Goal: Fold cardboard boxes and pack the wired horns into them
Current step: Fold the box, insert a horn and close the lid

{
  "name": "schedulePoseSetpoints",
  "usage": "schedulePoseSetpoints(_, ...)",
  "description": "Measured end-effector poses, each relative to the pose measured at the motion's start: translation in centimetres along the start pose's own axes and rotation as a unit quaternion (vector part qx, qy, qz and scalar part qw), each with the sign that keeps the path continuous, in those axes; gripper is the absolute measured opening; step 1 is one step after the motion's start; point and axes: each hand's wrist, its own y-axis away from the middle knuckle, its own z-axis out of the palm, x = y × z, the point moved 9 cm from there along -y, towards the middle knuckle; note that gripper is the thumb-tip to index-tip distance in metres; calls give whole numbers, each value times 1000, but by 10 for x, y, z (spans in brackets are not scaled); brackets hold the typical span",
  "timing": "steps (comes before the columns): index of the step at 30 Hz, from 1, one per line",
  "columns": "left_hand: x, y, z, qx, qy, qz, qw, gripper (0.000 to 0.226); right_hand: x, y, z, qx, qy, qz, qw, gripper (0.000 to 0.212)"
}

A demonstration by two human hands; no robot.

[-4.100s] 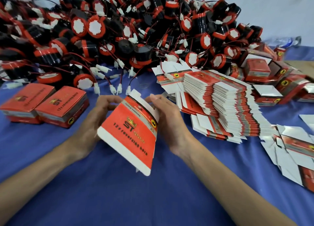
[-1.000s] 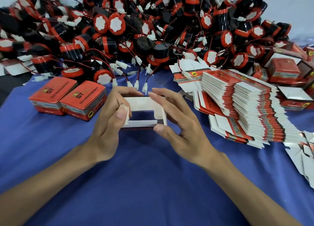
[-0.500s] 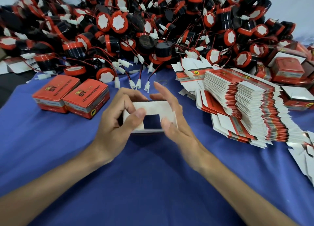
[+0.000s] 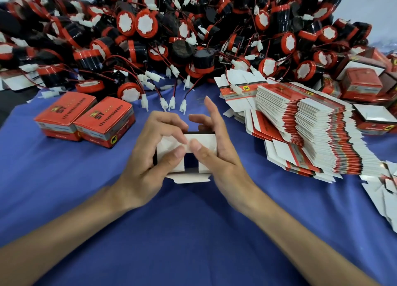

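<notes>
Carton: half-folded carton [image 4: 205, 140] held low over the table [image 4: 193, 232] between both hands, open end facing up toward the camera, long side running left to right.
Left hand: left hand [image 4: 148, 157] curled round the carton's left wall, thumb pressing a white side flap inward.
Right hand: right hand [image 4: 221, 163] gripping the right wall, thumb on the opposite flap, forefinger raised straight.
Tuck flap: tuck flap [image 4: 189, 179] jutting from the near edge below both thumbs, unfolded — probably the next fold.
Wired horns: heap of wired horns [image 4: 193, 38] straight beyond the fingertips, about equally near either hand.
Flat cartons: stack of flat cartons [image 4: 311, 131] to the right — nearer the right hand.
</notes>
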Motion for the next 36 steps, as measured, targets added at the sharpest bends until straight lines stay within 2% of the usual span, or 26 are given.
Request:
schedulePoseSetpoints(2,0,0,4,-21,-26,5,999,9,-1,0,-1,16,6,-10,1000,56)
schedulePoseSetpoints(8,8,3,15,-86,-62,46,993,57,-1,0,-8,49,-14,-7,999,53)
schedulePoseSetpoints(13,9,1,9,-32,-78,69,994,48,-3,-1,-5,40,-47,7,998,46)
schedulePoseSetpoints(16,7,0,-3,52,-8,70,996,29,-6,-1,-1,21,-84,0,996,41)
schedulePoseSetpoints(18,4,-1,-12,102,33,62,992,18,-7,0,5,-9,-133,-9,991,49)
schedulePoseSetpoints(20,2,-2,-18,120,-11,48,992,16,-7,0,11,-41,-188,-5,981,57)
schedulePoseSetpoints(22,3,-2,-17,102,-81,56,990,38,-1,-1,5,-31,-196,12,980,63)
schedulePoseSetpoints(26,7,-5,-10,62,-119,62,989,67,10,-4,-4,-13,-168,36,985,65)
schedulePoseSetpoints(31,0,-9,-15,33,-125,59,990,71,14,-5,-2,-54,-201,56,977,53)
schedulePoseSetpoints(36,-17,-1,0,-25,-113,-19,993,64,10,-6,-3,-48,-193,38,979,53)
